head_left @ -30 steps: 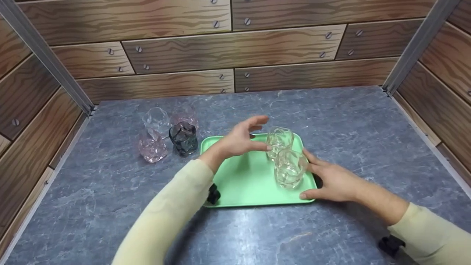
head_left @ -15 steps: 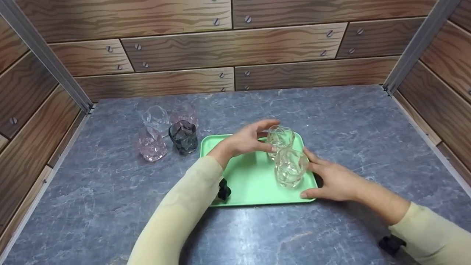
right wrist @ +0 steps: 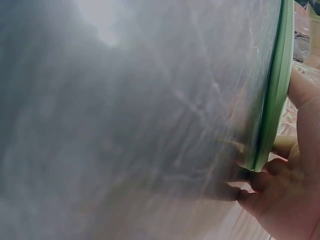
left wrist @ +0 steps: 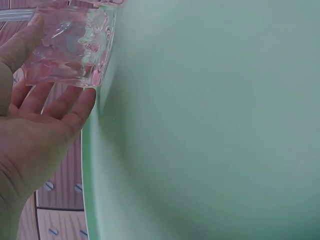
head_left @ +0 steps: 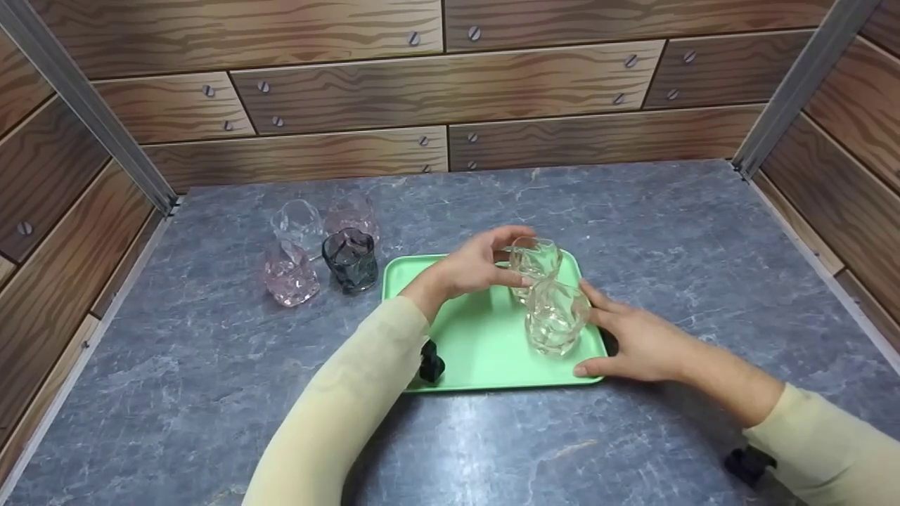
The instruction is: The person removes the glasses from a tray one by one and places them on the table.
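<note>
On a green tray point(head_left: 485, 351) stand two clear, wavy-sided drinking glasses, both at its right side. My left hand point(head_left: 474, 266) is around the farther glass point(head_left: 537, 258), thumb on the near side and fingers on the far side. The left wrist view shows my thumb against this glass point(left wrist: 65, 47), which looks pinkish there. Closer to me stands the nearer glass point(head_left: 555, 323), overlapping the other in view. My right hand point(head_left: 636, 344) grips the tray's right edge near the front corner. In the right wrist view, fingers curl by the green rim point(right wrist: 277, 85).
Left of the tray several more glasses stand grouped: a dark grey glass point(head_left: 350, 260), a pink glass point(head_left: 290, 275), a clear glass point(head_left: 297, 221) and another pink glass point(head_left: 354, 214) behind. Wood-patterned walls point(head_left: 450, 91) enclose the grey marbled table point(head_left: 211, 351) at back and sides.
My left hand has moved right over the tray, from beside the farther glass to around it. The glasses and my right hand have stayed in place.
</note>
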